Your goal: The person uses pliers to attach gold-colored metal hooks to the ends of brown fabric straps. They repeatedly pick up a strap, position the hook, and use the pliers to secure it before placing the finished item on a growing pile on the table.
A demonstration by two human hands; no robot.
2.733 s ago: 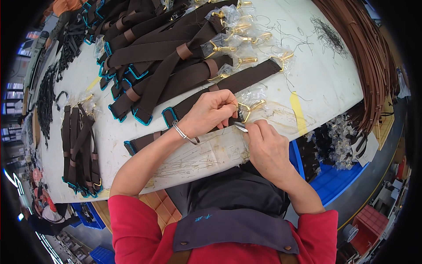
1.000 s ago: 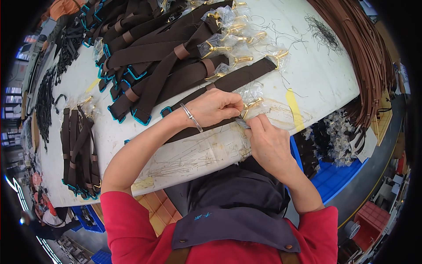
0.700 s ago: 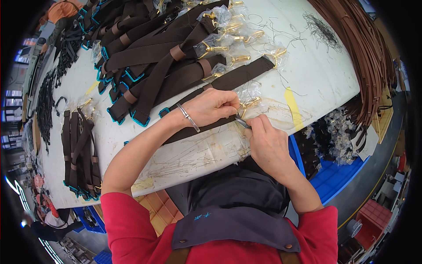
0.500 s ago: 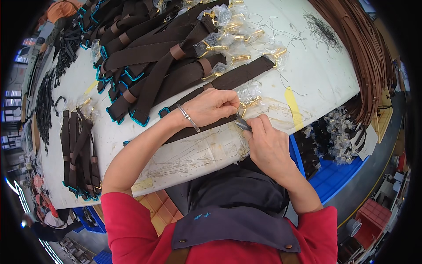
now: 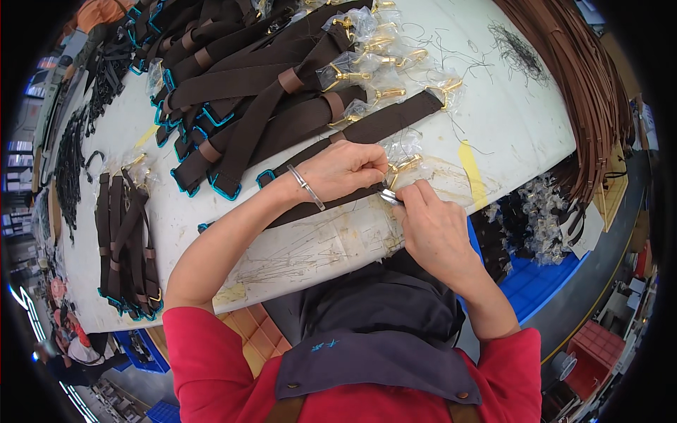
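My left hand (image 5: 352, 169) is closed in a pinch at the end of a dark brown webbing strap (image 5: 324, 211), which runs beneath it across the table. Whether a loose thread is also between the fingertips is too small to tell. My right hand (image 5: 436, 224) grips small metal thread snips (image 5: 391, 197), their tip touching or very near the strap's end by my left fingertips. Just beyond lies a gold clasp (image 5: 405, 166) in clear plastic wrap. Another dark brown strap (image 5: 391, 118) with a wrapped gold clasp lies behind my left hand.
Dark straps with blue-covered buckles (image 5: 226, 187) are heaped at the far left. A smaller strap bundle (image 5: 127, 247) lies left. Long brown strips (image 5: 575, 77) hang over the right edge. Thread scraps (image 5: 518, 53) lie on the white table (image 5: 303, 275). A blue bin (image 5: 536, 285) stands right.
The snips have turned slightly and show more of their shiny metal. My right hand has shifted a little; my left hand stays pinched in nearly the same place.
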